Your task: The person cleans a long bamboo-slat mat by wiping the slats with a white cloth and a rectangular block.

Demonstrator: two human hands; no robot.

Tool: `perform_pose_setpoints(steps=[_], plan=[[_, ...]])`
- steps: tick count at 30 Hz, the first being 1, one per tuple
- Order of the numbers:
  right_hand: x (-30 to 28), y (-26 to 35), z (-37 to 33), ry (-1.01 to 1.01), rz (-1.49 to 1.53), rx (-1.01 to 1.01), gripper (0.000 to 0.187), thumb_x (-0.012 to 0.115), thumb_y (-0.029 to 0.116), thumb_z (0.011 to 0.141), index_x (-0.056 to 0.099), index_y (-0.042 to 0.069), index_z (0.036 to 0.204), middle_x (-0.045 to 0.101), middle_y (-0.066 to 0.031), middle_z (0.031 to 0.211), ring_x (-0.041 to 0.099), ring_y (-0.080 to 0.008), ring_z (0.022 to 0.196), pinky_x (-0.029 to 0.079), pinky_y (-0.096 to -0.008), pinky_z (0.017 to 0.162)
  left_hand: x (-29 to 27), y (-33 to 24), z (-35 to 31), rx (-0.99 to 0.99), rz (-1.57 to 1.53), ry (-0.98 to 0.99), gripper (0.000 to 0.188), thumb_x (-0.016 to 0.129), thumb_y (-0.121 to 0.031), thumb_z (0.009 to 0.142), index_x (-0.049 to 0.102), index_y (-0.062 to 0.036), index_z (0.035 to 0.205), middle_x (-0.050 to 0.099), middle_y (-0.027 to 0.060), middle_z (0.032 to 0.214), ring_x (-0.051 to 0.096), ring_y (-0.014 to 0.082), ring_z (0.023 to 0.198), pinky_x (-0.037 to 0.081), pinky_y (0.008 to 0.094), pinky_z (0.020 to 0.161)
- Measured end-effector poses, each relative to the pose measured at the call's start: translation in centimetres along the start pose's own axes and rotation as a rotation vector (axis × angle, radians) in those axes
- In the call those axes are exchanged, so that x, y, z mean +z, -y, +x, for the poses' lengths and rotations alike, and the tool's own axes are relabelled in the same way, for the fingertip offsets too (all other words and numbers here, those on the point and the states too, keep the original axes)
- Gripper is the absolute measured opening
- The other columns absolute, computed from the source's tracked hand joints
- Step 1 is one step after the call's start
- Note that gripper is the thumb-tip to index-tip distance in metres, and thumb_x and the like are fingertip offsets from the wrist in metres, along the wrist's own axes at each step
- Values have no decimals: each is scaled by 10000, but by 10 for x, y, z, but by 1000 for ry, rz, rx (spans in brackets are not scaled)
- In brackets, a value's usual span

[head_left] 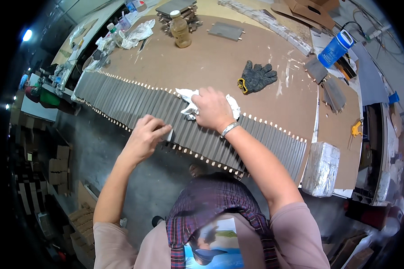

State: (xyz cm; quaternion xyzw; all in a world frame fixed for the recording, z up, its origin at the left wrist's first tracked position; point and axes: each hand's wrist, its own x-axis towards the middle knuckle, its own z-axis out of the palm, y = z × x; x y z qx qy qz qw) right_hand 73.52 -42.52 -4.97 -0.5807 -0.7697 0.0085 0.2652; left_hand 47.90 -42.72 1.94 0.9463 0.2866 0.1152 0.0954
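Note:
A long row of grey slats with pale peg-like ends lies side by side along the near edge of the table. My right hand is closed on a crumpled white cloth and presses it onto the slats near the middle of the row. Part of the cloth is hidden beneath the palm. My left hand is at the near edge of the row, fingers curled and pinching a small, flat, pale piece. Most of that piece is covered by the fingers, so its kind is unclear.
Beyond the row lie a dark knitted glove and a jar of brownish liquid. Stacked panels stand behind the jar. To the right are a blue bottle, loose grey pieces and a wrapped block.

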Motion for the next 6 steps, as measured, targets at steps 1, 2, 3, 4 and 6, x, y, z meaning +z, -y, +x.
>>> perform_pose_setpoints(steps=[1,2,3,4,6], plan=[[0,3,1,-5,3,-8,128,685,129,688,676,112,814,623,-76,877,613,-265,913,496,-390,788,-3,1,-6,-24,-1,66,476,706,71,674,740,-69,1128,651,84,1048,565,290,1021,482,403,925],[0,0,0,-16,13,-12,134,685,120,680,659,106,811,608,-77,863,605,-273,897,495,-399,770,-6,3,-12,-39,-3,133,476,707,67,676,741,-70,1131,651,84,1048,565,290,1022,481,404,925],[1,-2,-1,-30,23,-11,143,684,111,671,642,100,807,592,-78,848,597,-281,881,494,-409,751,-10,6,-18,-48,-3,202,477,708,64,677,741,-71,1134,651,83,1048,566,291,1022,480,406,925],[2,-5,-1,-45,32,-10,153,683,102,663,625,94,804,577,-78,833,589,-289,865,492,-419,733,-20,3,-25,-51,72,307,489,718,56,671,746,-77,1141,654,81,1050,570,292,1031,479,405,939],[4,-5,-1,1,43,16,161,685,97,656,626,93,805,583,-79,847,587,-291,878,497,-422,753,-25,5,-39,-85,56,297,493,740,38,671,751,-104,1144,662,59,1069,565,280,1053,484,387,961]])
